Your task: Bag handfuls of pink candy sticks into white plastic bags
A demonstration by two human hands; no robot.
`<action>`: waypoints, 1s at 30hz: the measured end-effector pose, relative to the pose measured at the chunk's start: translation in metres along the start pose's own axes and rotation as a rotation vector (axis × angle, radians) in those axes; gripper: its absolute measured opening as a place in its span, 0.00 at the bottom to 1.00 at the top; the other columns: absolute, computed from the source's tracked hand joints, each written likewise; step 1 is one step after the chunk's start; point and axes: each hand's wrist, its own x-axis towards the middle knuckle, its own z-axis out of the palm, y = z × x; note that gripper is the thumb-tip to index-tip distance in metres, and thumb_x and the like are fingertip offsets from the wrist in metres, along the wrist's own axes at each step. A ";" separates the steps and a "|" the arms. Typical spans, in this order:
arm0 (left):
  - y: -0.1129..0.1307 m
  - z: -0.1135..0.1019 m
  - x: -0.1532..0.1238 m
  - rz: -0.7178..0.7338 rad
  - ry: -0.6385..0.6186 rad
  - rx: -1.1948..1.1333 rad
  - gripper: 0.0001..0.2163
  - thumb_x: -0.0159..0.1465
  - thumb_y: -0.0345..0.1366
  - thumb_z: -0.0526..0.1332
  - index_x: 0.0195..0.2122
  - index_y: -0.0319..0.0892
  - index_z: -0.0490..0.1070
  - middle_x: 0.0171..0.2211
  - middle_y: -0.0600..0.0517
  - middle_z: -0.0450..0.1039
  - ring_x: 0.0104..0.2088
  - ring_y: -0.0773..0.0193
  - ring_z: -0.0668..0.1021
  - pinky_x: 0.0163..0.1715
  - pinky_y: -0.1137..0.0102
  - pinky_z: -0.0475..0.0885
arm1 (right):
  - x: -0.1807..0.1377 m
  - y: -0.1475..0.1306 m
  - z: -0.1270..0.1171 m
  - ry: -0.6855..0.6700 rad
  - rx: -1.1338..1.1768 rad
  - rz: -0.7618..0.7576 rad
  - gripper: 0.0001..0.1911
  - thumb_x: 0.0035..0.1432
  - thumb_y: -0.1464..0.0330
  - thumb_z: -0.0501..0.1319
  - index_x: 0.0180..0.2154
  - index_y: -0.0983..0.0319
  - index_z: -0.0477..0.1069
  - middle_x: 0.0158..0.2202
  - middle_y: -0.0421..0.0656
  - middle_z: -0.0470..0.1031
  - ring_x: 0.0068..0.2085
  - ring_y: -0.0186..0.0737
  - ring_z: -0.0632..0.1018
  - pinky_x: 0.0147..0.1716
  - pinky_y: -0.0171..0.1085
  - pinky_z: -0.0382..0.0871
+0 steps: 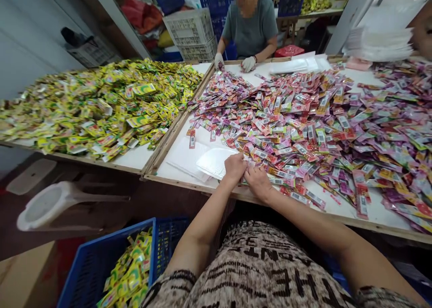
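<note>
My left hand (235, 167) is closed at the front edge of the table, its fingers pinched on a clear plastic bag (249, 162). Close against it, my right hand (258, 180) has its fingers bent onto the same bag; what lies inside the bag is hard to make out. Beside my left hand lies a stack of flat clear plastic bags (211, 162). A heap of small pink, red and purple packets (270, 119) with barcodes spreads beyond and to the right of both hands.
A wooden divider (173, 130) separates a heap of yellow-green packets (111, 101) on the left. Opposite, a gloved co-worker (251, 24) handles packets. A blue crate (111, 240) of yellow packets and a white stool (47, 207) stand lower left. More bags (300, 65) lie at the back.
</note>
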 end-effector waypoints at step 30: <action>-0.011 0.016 -0.046 0.466 0.600 -0.276 0.09 0.61 0.27 0.57 0.40 0.43 0.73 0.34 0.47 0.71 0.39 0.58 0.75 0.44 0.64 0.69 | 0.011 0.007 -0.032 -0.019 0.510 0.607 0.28 0.54 0.59 0.63 0.54 0.64 0.64 0.46 0.52 0.78 0.46 0.52 0.80 0.41 0.40 0.71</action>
